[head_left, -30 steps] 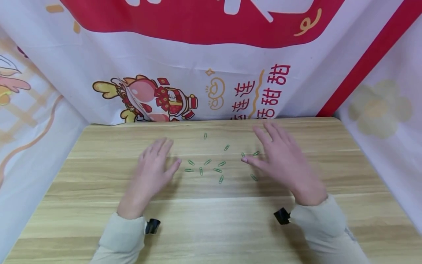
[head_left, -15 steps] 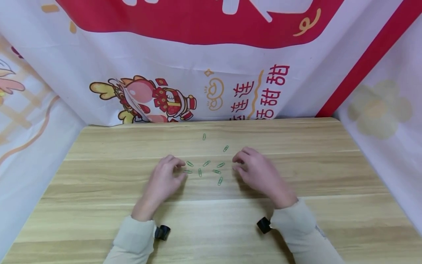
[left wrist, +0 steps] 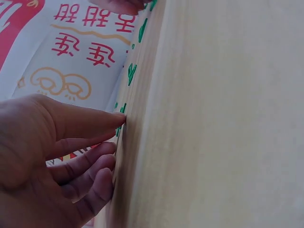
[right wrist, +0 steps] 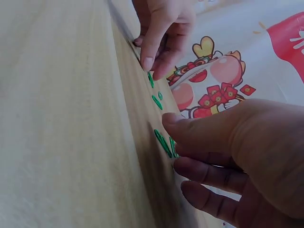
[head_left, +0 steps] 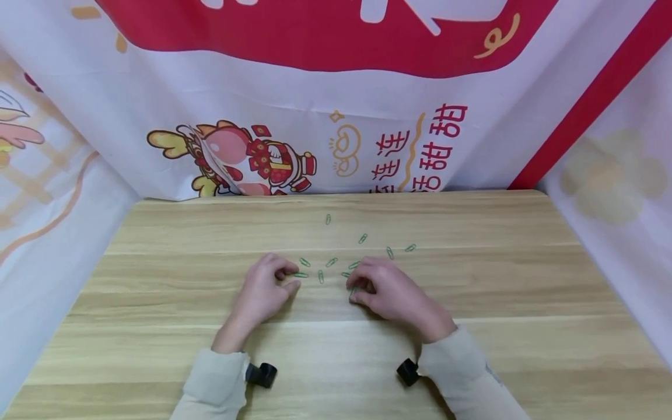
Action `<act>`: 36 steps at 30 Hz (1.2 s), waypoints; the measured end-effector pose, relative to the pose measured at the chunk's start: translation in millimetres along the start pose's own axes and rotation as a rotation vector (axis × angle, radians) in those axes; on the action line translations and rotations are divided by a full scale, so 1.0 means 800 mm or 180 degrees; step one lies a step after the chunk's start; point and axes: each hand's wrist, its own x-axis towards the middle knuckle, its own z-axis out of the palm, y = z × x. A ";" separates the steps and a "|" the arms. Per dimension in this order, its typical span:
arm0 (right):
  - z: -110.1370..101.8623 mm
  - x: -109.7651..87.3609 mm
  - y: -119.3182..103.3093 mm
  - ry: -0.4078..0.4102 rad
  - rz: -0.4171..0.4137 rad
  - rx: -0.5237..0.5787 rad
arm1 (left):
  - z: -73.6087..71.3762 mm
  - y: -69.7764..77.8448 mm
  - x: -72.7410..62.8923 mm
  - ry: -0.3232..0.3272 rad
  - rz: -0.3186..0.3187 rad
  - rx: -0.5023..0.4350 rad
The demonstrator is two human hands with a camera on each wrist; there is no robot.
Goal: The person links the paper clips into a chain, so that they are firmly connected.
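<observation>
Several green paper clips lie scattered flat on the wooden table, among them an upper clip (head_left: 328,219) and a middle clip (head_left: 321,276). My left hand (head_left: 265,289) rests low over the table, its fingertips at the left end of one paper clip (head_left: 303,275); thumb and forefinger stay apart. Across from it my right hand (head_left: 394,294) has bent fingers around a paper clip (head_left: 353,291), with a gap between thumb and forefinger. In the right wrist view, green clips (right wrist: 163,143) lie just beyond the thumb tip. Part of the right-hand group is hidden under the fingers.
The wooden table (head_left: 336,361) meets a printed cloth (head_left: 294,93) hanging along its far edge, with more cloth at both sides. Two further paper clips, one a slanted clip (head_left: 410,248), lie beyond the right hand. A small black camera (head_left: 262,374) sits at each cuff.
Both hands have come inward and down from spread positions. The right hand has moved left and nearer, its fingers now bent around a paper clip. The left hand has moved right to another clip.
</observation>
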 end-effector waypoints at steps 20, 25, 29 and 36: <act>0.002 0.000 0.011 -0.0013 0.0358 0.0200 | 0.003 -0.003 0.006 0.0039 -0.0096 -0.0176; 0.001 0.000 0.012 0.0002 0.0419 0.0157 | 0.003 0.000 0.010 0.0034 -0.0156 -0.0172; 0.001 0.000 0.013 -0.0003 0.0402 0.0144 | 0.002 0.005 0.012 0.0010 -0.0239 -0.0195; 0.002 0.000 0.012 0.0031 0.0252 0.0101 | 0.003 0.009 0.011 -0.0034 -0.0336 -0.0224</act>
